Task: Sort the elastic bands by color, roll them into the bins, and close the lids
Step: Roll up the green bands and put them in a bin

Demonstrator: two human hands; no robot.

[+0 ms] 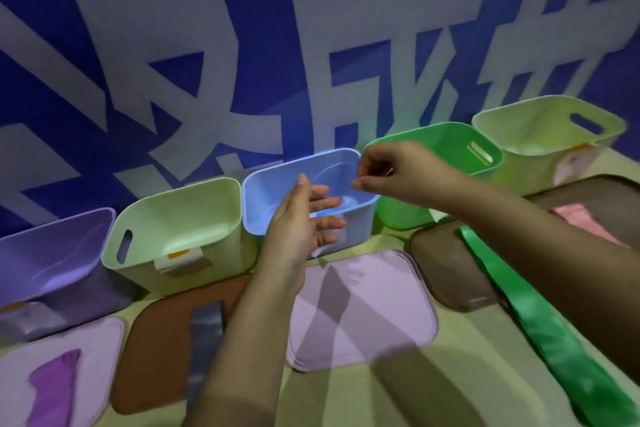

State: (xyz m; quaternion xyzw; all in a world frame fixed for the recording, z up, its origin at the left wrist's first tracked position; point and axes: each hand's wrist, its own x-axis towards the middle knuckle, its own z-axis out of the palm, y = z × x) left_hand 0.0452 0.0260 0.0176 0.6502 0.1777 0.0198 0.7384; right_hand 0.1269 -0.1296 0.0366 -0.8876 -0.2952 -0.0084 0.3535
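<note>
Five open bins stand in a row against the wall: purple (52, 253), pale green (180, 218), blue (277, 191), green (443, 142) and pale yellow-green (540, 128). My left hand (304, 218) hovers at the blue bin's front with its fingers straight. My right hand (391, 170) hangs over that bin's right rim with its fingers loosely curled, thumb and forefinger apart and nothing visible between them. Something pale blue (349, 200) lies in the bin's bottom, partly hidden by my left fingers. A long green band (554, 340) runs under my right forearm.
Lids lie flat in front of the bins: a pink one (363, 305), a brown one (156, 340) with a grey band (204, 333), a pink one with a purple band (52, 381), a brown one (450, 270), and a far-right one under a pink band (581, 218).
</note>
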